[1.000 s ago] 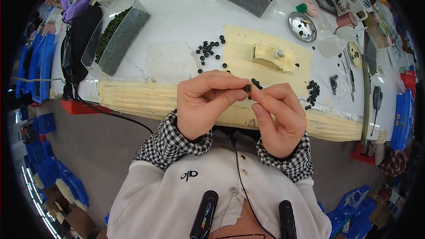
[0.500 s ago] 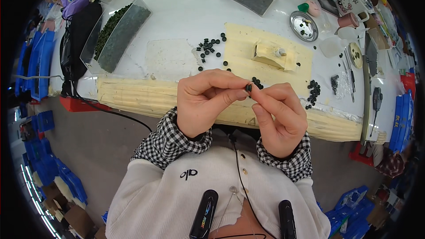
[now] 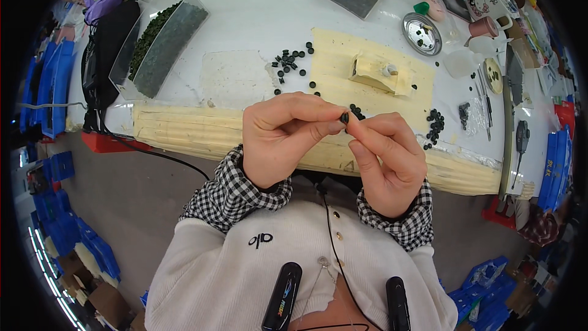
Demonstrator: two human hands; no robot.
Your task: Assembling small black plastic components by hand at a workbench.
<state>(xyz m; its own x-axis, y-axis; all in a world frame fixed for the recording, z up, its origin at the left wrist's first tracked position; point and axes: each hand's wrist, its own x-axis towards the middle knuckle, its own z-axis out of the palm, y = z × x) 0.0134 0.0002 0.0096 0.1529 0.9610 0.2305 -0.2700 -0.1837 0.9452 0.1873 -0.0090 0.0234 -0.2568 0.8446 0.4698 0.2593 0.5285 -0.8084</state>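
Note:
My left hand pinches a small black grooved ring between thumb and forefinger, above the table's near edge. From the other side my right hand meets it. The right forefinger's tip touches the ring while the thumb stands apart below; the remaining fingers are curled. Just behind the fingertips lies a small group of black rings, partly hidden. More loose black rings lie scattered beyond my left hand, and another cluster of rings sits to the right of my right hand.
A taped block with a small peg stands on a yellow sheet. Clear bins of small dark parts stand far left and at the back. On the right are a metal dish, a mug, slim tools and a screwdriver.
Both hands keep nearly the same pose around the ring. Only a slight shift shows, my left hand moving a little to the left and away from me.

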